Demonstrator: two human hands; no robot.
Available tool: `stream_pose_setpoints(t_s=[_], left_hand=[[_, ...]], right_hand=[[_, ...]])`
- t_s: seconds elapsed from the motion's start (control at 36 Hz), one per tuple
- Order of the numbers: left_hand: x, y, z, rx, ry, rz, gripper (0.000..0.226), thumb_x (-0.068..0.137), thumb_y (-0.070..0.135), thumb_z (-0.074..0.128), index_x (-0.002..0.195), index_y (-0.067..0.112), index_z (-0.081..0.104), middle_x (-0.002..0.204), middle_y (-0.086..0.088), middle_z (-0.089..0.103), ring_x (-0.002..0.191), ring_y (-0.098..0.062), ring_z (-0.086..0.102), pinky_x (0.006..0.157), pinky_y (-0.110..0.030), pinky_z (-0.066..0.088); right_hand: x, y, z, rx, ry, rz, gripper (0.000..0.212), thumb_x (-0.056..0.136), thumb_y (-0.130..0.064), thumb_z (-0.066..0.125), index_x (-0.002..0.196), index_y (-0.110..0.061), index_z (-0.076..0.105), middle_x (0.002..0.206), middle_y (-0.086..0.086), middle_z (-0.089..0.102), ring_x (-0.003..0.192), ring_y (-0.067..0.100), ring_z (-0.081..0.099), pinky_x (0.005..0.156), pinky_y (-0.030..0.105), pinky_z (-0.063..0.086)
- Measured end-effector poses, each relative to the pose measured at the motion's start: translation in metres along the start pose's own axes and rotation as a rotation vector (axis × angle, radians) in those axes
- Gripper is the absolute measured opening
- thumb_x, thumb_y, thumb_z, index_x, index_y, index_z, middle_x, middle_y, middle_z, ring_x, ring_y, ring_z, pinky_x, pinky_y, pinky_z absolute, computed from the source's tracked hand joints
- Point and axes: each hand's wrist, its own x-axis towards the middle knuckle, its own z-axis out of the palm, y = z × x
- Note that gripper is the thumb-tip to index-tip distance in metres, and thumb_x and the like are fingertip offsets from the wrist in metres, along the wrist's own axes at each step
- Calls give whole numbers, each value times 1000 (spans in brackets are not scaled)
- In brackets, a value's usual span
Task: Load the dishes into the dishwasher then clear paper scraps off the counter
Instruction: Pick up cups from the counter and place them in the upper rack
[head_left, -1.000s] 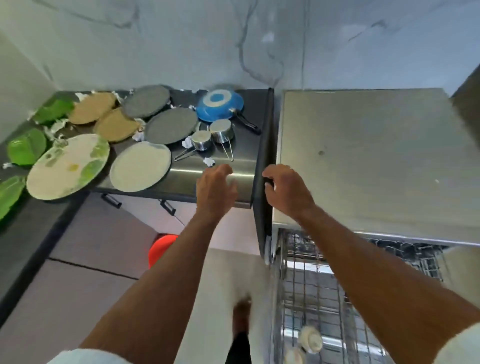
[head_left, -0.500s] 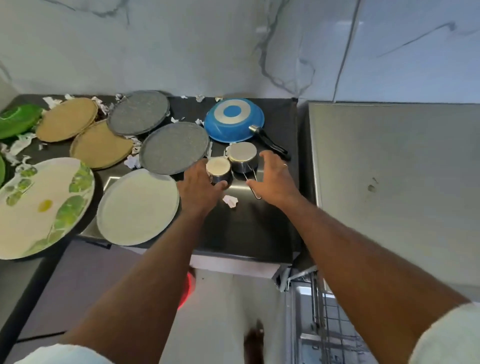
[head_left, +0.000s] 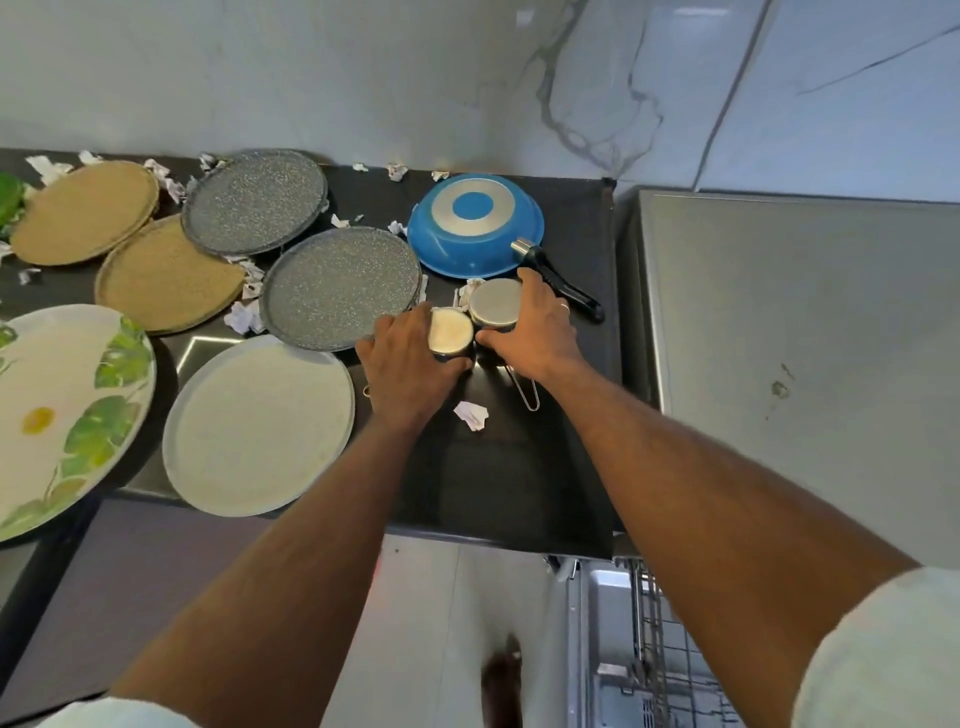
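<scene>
On the black counter (head_left: 519, 493), front right, two small steel cups sit upside down and touching: left hand (head_left: 405, 371) is curled round the near cup (head_left: 450, 338), right hand (head_left: 540, 332) curled round the far cup (head_left: 496, 304), whose wire handle (head_left: 524, 387) sticks out toward the counter edge under the right wrist. Just behind the right hand lies the overturned blue pan (head_left: 475, 223), left of the hands a speckled grey plate (head_left: 340, 288) and a pale plate (head_left: 260, 426), one paper scrap (head_left: 471, 414) just in front of the cups, more scraps scattered among the plates further back. Dishwasher rack (head_left: 660, 649) shows at lower right, well apart from both hands.
</scene>
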Motion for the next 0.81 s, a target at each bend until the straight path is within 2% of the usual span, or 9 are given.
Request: stream_pose_setpoints(t_s=[0.17,0.28,0.42,0.58,0.67,0.75,0.81], left_hand=[[-10,1,-2,-94,60,-40,81,75,53,80,140,15,50,134,-10,57,125,-28,49,104,-44,36],[-26,10,-7,-120,80,-44,80,74,55,80,137,16,51,126,-10,53,116,-28,53,97,-44,42],[-53,32,-11,-212,49,-81,74,71,59,78,129,19,57,120,-10,49,109,-29,55,95,-46,49],[-98,59,-18,-219,52,-51,74,71,58,80,130,18,56,125,-9,48,111,-25,53,95,-41,49],[-127,78,-19,-273,34,-43,70,71,59,79,123,16,59,118,-7,50,104,-21,53,88,-36,49],[-164,100,-18,-352,20,-46,60,72,60,77,109,16,62,107,-4,53,94,-17,51,79,-29,42],[-195,114,-13,-401,15,-42,57,70,66,72,97,18,62,99,-2,57,87,-16,52,76,-31,46]], right_hand=[[-22,20,-6,141,110,16,95,74,-44,85,148,-21,29,145,3,44,133,23,41,108,40,42],[-43,38,-19,145,145,6,98,71,-53,84,149,-21,32,146,4,43,132,22,44,107,41,44],[-73,63,-40,146,199,-47,92,72,-53,84,145,-20,40,139,3,47,122,17,47,99,30,46],[-124,95,-65,194,230,-100,88,72,-53,83,143,-19,44,136,3,50,113,10,44,91,26,47],[-157,114,-80,208,248,-128,87,71,-55,83,141,-19,46,131,2,53,110,10,47,90,27,50],[-196,137,-94,211,241,-170,85,69,-55,84,136,-18,49,127,2,55,107,12,50,86,24,50],[-224,156,-104,201,228,-191,84,68,-52,86,134,-16,51,125,3,56,107,14,52,86,24,49]])
